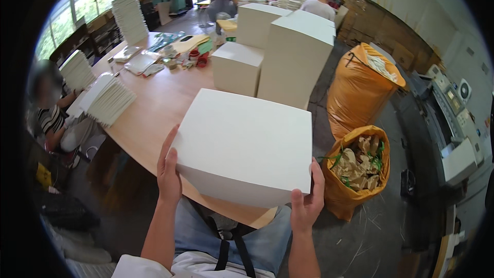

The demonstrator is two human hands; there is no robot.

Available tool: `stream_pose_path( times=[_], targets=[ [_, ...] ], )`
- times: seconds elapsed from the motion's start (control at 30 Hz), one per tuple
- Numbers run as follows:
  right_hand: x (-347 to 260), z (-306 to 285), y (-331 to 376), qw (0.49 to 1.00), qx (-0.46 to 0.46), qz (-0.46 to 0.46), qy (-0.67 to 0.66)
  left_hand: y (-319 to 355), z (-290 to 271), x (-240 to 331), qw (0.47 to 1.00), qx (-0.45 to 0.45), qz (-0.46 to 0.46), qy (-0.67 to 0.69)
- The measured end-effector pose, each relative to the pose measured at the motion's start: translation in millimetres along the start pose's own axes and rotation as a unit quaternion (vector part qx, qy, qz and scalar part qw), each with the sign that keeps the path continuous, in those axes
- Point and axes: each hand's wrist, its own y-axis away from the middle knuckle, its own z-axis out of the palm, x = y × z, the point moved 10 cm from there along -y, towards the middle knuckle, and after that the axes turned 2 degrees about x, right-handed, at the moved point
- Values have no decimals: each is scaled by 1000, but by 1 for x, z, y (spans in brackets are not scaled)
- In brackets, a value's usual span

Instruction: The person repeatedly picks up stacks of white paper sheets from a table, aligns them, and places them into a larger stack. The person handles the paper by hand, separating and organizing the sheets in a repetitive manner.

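Note:
A large, neatly squared stack of white paper (244, 141) is between my hands at the near end of the wooden table. My left hand (169, 170) presses against its left side, thumb near the front left corner. On the opposite side, my right hand (309, 198) grips the front right corner, with the thumb on the front face and the fingers along the right side. Just beyond stand more white stacks: a low one (236, 67), a tall one (296, 59) and another (257, 23) behind them. The held stack hides its own underside.
The wooden table (141, 128) carries fanned paper piles (110, 98), a tall pile (129, 18) and red tape rolls (198, 57). To the right stand two orange sacks (360, 90), one holding crumpled brown paper (360, 164). A person (56, 108) sits at the left; others work farther back.

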Motion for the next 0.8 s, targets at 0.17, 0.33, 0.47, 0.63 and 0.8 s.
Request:
stream_pose_path(
  times=[0.17,0.33,0.47,0.63,0.8],
  targets=[
    [-2,-5,6,996,9,-3,89,-2,2,-1,1000,-14,-1,-20],
    [9,-4,5,997,14,72,-7,2,2,4,998,-46,31,10],
    [13,-2,8,990,30,111,-81,0,5,0,997,-65,34,-10],
    [15,1,13,988,55,112,-90,0,8,-7,998,-51,-11,35],
    [19,-1,15,991,64,102,-62,4,7,-11,998,-52,-17,35]
  ],
)
